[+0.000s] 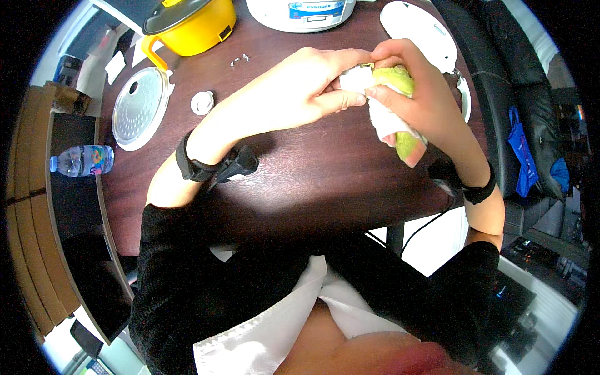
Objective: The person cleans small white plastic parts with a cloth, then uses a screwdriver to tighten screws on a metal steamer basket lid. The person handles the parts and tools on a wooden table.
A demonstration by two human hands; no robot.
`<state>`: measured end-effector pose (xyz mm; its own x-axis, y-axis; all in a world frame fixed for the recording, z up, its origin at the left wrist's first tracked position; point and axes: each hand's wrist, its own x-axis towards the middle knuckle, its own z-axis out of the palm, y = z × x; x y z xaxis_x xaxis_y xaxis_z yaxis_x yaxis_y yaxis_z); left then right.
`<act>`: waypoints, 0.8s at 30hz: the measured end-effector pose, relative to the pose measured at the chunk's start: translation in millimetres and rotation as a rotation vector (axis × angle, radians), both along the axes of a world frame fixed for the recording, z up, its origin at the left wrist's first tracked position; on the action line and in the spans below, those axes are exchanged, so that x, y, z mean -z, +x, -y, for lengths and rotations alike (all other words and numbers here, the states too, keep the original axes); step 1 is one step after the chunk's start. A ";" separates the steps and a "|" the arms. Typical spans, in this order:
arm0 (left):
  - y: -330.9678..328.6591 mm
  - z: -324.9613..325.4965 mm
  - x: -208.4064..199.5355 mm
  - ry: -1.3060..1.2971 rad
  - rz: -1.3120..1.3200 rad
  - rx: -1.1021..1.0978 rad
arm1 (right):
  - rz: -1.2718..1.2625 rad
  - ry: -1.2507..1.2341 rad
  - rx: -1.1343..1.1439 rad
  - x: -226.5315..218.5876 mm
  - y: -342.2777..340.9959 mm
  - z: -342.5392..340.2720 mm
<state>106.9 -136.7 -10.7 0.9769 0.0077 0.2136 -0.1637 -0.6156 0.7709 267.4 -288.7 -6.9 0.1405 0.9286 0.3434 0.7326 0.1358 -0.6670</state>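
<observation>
Both of my hands meet over the far right-centre of the table. My left hand [325, 81] pinches a small white piece [356, 79] between thumb and fingers; its exact kind I cannot make out. Around a green and white cloth [409, 147] the fingers of my right hand [412, 100] are closed, and the cloth hangs down below the palm. The bunched upper part of the cloth lies right beside the white piece, and my fingers partly hide where they meet. Each of my wrists wears a black strap.
A yellow pot [199, 28] with a dark lid and a white appliance [303, 15] stand at the back. A perforated clear lid [142, 107], a white round cap [202, 102], tiny metal pieces [239, 60] and a white oval cover [419, 36] lie around. A water bottle [84, 160] is left.
</observation>
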 end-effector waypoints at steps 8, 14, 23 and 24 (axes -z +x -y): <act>4.8 -1.3 16.1 0.005 0.227 -0.102 | 0.199 0.131 -0.051 4.2 -10.8 -5.1; 0.6 2.5 6.7 -0.063 0.173 -0.204 | -0.119 0.164 -0.079 22.0 2.1 -6.7; 8.5 -6.5 20.6 0.044 0.381 -0.153 | -0.362 -0.026 -0.012 19.5 -5.1 -7.1; 9.3 -8.1 22.7 0.010 0.367 -0.136 | -0.283 0.000 0.019 18.9 -4.4 -7.1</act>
